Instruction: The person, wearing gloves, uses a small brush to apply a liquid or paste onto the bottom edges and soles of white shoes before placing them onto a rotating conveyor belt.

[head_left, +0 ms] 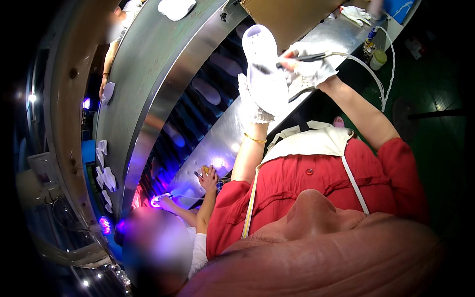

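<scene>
A white shoe sole (264, 69) is tilted up above the metal bench, brightly lit. My left hand (251, 105), in a white glove, grips it from the left and below; part of the fingers is hidden behind it. On the sole's right, my gloved right hand (312, 67) is closed round a slim black pen-like tool (311, 58), its tip pointing at the sole's edge. Bare fingertips show at the glove's end. A pale tube (363, 63) runs from the tool's rear off to the right. Whether the tip touches the sole, I cannot tell.
Left of the bench, several soles (205, 91) lie on a dark rack beside a green conveyor belt (148, 54). Co-workers' hands (210, 179) work at lower left. A cardboard box (287, 17), white glove (355, 15) and small bottles (378, 58) stand at the far right.
</scene>
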Motion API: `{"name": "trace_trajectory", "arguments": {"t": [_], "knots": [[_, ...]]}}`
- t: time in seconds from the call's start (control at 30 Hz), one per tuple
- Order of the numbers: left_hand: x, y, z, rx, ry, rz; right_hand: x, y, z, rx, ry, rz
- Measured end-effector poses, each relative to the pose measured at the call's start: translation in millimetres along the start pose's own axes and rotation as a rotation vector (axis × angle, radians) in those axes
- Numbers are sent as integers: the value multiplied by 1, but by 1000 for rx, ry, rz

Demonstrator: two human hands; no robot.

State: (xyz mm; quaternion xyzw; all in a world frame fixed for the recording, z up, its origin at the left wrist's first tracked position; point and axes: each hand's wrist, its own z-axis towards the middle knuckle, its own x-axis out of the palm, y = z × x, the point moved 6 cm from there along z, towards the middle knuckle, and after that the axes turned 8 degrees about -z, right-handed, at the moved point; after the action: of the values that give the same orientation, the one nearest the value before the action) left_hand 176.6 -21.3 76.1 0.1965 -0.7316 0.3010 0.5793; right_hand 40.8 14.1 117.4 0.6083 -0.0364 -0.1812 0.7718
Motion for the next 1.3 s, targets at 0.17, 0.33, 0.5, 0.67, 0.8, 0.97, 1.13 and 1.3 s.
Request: {"name": "trace_trajectory", "arguments": {"t": [0.17, 0.33, 0.5, 0.67, 0.8, 0.97, 1.13, 1.3], "knots": [[1, 9, 3, -134, 121, -179, 4, 1, 14, -49, -168, -60], [-20, -15, 11, 100, 46, 143, 36, 19, -16, 298, 243, 379], [6, 1, 5, -85, -7, 69, -24, 3, 24, -72, 38, 291], [-2, -5, 10, -75, -22, 209, -29, 26, 27, -468, 189, -383], [-17, -22, 15, 39, -33, 281, -23, 45, 1, -403, 397, -461], [-13, -26, 19, 78, -13, 234, -10, 69, -2, -604, 298, -298], [-24, -46, 19, 135, 11, 350, 10, 51, -32, -298, 509, -290], [-12, -46, 22, 140, 0, 293, -4, 68, -19, -441, 331, -211]]}}
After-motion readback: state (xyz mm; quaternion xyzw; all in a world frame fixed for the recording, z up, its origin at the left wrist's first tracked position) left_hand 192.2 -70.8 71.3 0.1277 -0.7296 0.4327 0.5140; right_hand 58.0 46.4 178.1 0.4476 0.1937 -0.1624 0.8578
